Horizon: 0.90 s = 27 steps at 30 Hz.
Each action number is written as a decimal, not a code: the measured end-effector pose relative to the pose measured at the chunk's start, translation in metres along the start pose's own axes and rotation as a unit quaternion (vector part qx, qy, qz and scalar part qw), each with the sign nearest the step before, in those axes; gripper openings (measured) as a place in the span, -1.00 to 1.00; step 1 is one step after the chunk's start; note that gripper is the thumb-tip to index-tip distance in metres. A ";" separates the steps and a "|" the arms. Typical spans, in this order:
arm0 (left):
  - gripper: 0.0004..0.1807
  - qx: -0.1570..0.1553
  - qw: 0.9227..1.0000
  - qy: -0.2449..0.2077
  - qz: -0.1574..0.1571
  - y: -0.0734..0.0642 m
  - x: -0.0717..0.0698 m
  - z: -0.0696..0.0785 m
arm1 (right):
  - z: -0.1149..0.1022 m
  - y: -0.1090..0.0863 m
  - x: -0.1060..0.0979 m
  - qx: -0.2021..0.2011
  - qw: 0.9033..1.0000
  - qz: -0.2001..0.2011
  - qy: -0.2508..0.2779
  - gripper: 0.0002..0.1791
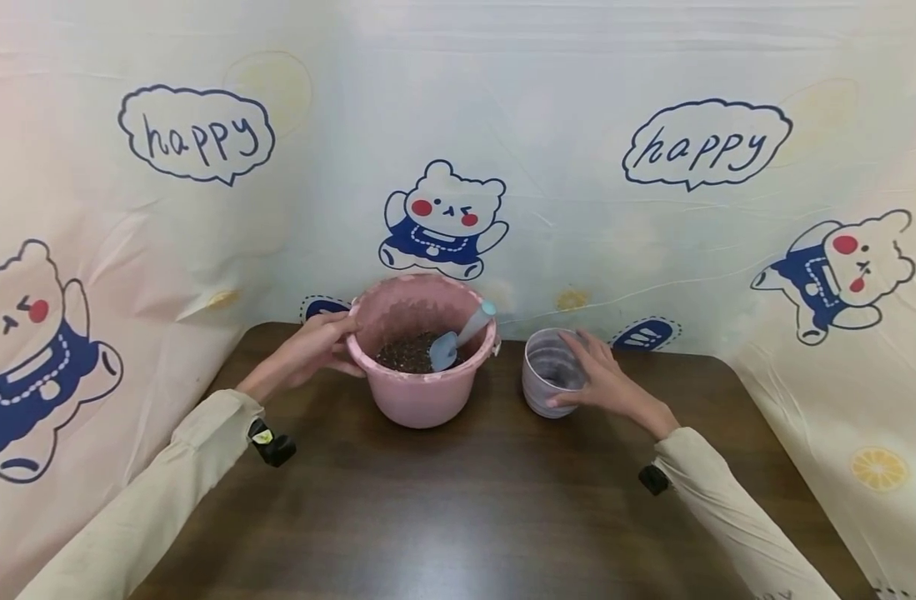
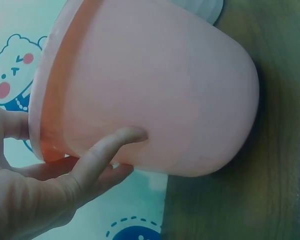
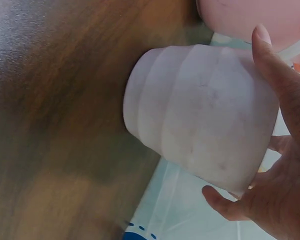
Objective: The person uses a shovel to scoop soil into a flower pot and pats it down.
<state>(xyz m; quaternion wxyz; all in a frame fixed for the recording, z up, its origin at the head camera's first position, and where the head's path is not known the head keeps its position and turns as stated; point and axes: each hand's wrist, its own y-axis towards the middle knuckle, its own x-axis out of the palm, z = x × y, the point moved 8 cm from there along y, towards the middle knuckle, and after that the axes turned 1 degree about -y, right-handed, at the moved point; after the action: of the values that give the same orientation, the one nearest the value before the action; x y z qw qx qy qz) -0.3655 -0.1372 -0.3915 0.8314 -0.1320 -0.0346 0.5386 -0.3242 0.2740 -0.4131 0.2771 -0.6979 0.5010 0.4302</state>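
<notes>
Bucket [image 1: 420, 404]: smooth plastic
Pot [image 3: 200, 110]: matt, ridged
Soil [image 1: 401, 356]: rough
Surface [image 1: 427, 508]: wood-look, glossy at 6 o'clock
Backdrop [image 1: 563, 125]: creased, cloth-like

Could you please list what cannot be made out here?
Head view: depth of the dark crumbly soil, hidden by the pink round plastic bucket.
Right wrist view: inside of the grey round ribbed pot, hidden by its own wall.
Right wrist view: part of the right hand, cut off by right edge.
Left wrist view: part of the bucket's rim, cut off by upper edge.
</notes>
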 end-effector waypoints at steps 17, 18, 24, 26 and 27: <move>-0.28 -0.010 1.000 -0.015 -0.011 -0.002 0.002 0.000 | -0.051 0.012 -0.049 -0.092 0.994 0.064 0.002 0.13; -0.28 -0.010 1.000 -0.016 -0.011 -0.002 0.002 0.000 | -0.053 0.012 -0.050 -0.096 0.993 0.069 -0.001 0.11; -0.30 -0.013 1.000 -0.021 -0.008 -0.002 0.003 -0.002 | -0.067 0.016 -0.055 -0.131 0.987 0.090 -0.014 0.05; -0.30 -0.016 1.000 -0.024 -0.007 -0.002 0.004 -0.002 | -0.070 0.017 -0.056 -0.138 0.986 0.094 -0.023 0.04; -0.30 -0.016 1.000 -0.025 -0.005 -0.002 0.004 -0.001 | -0.072 0.017 -0.056 -0.140 0.985 0.095 -0.027 0.03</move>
<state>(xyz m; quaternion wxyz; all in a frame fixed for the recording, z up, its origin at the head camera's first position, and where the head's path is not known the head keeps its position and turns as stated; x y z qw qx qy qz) -0.3617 -0.1344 -0.3925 0.8310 -0.1316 -0.0647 0.5366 -0.3243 0.2354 -0.3290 0.1479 -0.6672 0.4918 0.5395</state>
